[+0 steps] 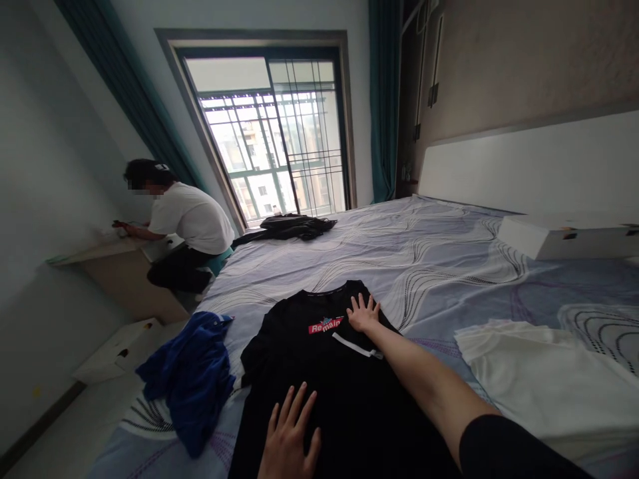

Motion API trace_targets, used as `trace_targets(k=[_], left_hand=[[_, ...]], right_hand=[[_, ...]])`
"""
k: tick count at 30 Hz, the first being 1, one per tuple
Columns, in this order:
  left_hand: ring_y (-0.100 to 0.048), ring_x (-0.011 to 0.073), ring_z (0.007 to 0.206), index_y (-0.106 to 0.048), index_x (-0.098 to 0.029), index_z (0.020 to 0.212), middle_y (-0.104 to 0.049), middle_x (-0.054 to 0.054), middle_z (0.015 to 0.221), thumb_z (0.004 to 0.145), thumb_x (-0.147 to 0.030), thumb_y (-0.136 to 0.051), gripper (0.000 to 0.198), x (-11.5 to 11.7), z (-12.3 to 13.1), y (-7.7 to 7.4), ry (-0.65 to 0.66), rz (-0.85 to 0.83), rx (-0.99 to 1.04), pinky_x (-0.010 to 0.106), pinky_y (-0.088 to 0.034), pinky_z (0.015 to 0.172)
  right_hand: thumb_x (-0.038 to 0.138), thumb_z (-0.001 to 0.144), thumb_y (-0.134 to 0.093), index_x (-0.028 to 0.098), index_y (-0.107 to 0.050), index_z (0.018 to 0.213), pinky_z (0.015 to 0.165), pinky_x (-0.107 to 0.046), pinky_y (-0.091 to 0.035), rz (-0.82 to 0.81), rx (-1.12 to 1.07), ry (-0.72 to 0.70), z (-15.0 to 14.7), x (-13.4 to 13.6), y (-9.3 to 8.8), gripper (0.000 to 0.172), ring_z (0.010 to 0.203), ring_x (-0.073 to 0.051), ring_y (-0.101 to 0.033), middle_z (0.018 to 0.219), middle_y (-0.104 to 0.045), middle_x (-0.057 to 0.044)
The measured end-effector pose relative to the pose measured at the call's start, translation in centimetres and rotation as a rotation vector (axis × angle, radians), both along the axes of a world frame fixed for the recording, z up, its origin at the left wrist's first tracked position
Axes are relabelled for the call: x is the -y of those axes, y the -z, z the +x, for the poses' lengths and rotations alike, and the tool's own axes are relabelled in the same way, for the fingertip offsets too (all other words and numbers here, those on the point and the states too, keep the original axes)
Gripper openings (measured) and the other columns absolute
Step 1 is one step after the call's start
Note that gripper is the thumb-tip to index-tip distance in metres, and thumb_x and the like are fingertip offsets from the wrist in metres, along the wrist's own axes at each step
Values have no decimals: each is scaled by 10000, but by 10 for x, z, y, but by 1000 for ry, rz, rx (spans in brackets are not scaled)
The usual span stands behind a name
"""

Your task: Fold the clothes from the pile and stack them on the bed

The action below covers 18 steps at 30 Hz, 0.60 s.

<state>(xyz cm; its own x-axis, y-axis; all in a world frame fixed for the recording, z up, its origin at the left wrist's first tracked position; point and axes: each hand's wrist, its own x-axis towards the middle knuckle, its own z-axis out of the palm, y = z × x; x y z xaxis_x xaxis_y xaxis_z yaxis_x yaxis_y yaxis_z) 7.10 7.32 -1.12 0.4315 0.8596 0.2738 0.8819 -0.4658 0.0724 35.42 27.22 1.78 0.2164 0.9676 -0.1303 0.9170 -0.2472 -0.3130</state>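
Observation:
A black T-shirt [324, 379] lies spread face up on the bed, its collar toward the window and a red and white print on the chest. My right hand [363, 314] rests on the shirt near its right shoulder, fingers spread and holding nothing. Lower down, my left hand [290, 436] is over the left part of the shirt, its fingers apart. A white strip [352, 346] lies across the black cloth, just below my right hand.
Crumpled blue clothing [192, 379] hangs at the bed's left edge. White garments [544, 379] lie to the right, with a white box [569, 236] behind them. Dark clothing [294, 227] is at the far edge. A person [192, 216] sits at a desk [120, 273] on the left.

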Motion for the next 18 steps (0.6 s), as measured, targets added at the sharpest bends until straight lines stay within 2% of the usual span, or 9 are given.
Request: trace_targets(k=[3,7,10,12,14,15,16,18], left_hand=[[-334,267,1473,-329,-398,1521,-342,-31,1603,929,-291,-462,616,4,3,-5,-7,-30,13,547,-364,1166],[-321,280,1479,-381,-376,1507,-381,-7,1593,932,-302,-455,584,10,7,-5,-10,-60,45,575,-321,1179],[-366,259,1456,-459,-295,1470,-468,45,1544,951,-347,-418,524,-3,5,-8,-49,-40,166,524,-335,1178],[-366,257,1452,-473,-176,1445,-489,122,1515,962,-390,-373,537,-28,-4,-18,-226,9,307,472,-336,1179],[-354,290,1452,-421,-70,1442,-459,212,1506,961,-421,-348,600,-64,-18,-34,-565,2,436,463,-318,1176],[-366,316,1441,-386,-48,1447,-447,247,1498,954,-443,-361,632,-83,-27,-42,-763,-68,486,478,-331,1157],[-404,379,1404,-395,-5,1418,-466,307,1449,937,-474,-397,671,-103,-37,-51,-881,-122,512,527,-364,1112],[-493,457,1302,-508,-8,1296,-561,337,1309,858,-520,-554,676,-138,-55,-64,-974,-229,543,567,-422,1019]], right_hand=[[427,991,-321,215,-240,1587,1164,-640,9,34,32,-18,-25,54,12,638,1521,-377,-35,1672,-92,-105],[376,955,-434,201,-350,1554,1208,-567,-57,332,53,-176,-50,146,32,630,1524,-361,-76,1654,-191,-93],[350,939,-457,206,-402,1528,1219,-517,-142,376,3,-265,-52,183,32,609,1520,-316,-159,1630,-279,-72],[323,921,-468,185,-450,1498,1220,-482,-182,364,-16,-264,-51,187,27,594,1507,-296,-219,1607,-337,-75],[297,899,-485,170,-507,1453,1217,-463,-207,374,-22,-240,-50,185,23,568,1493,-287,-261,1580,-390,-83],[283,892,-492,169,-538,1422,1213,-457,-221,387,-24,-235,-50,183,21,544,1484,-285,-282,1564,-416,-87],[267,887,-495,174,-573,1383,1207,-451,-237,407,-27,-236,-51,183,20,511,1471,-283,-308,1547,-440,-88],[231,874,-503,199,-643,1271,1178,-443,-287,452,-37,-251,-51,184,18,423,1425,-283,-377,1498,-495,-92]])
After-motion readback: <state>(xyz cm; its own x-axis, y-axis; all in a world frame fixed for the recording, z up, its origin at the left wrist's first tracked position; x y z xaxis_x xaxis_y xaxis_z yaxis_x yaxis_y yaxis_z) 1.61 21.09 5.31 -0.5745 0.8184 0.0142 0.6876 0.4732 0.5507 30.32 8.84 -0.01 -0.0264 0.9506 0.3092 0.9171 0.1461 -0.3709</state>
